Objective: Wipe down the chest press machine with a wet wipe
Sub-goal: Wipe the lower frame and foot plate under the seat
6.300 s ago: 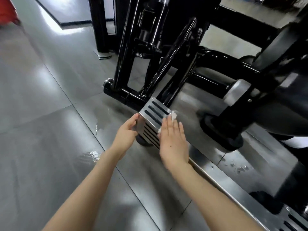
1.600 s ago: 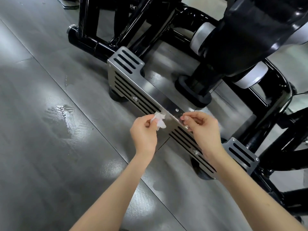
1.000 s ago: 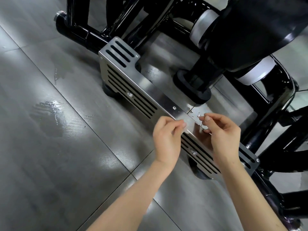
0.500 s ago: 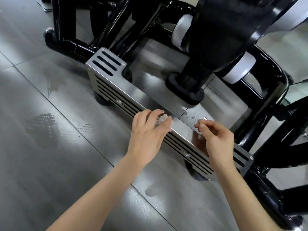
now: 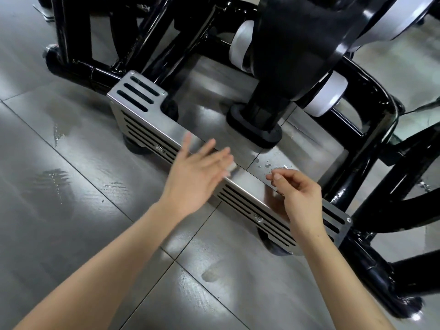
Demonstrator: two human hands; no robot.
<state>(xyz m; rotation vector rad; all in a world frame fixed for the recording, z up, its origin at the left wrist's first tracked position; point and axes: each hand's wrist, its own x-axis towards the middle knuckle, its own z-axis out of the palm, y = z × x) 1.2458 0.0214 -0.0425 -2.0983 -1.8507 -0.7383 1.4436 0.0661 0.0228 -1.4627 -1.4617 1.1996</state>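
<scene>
2 hands hang over the chest press machine [image 5: 78, 70], low at its slotted steel footplate [image 5: 142, 120]. The left hand [image 5: 197, 177] is spread, blurred, its straight fingers pressing the small white wet wipe [image 5: 231, 166] onto the plate's top edge near the middle. The right hand [image 5: 297, 198] hovers just beside, loosely curled, with nothing visible in it. Wiping the footplate looks to be the step; next it needs a pass toward the droplets [image 5: 269, 164].
</scene>
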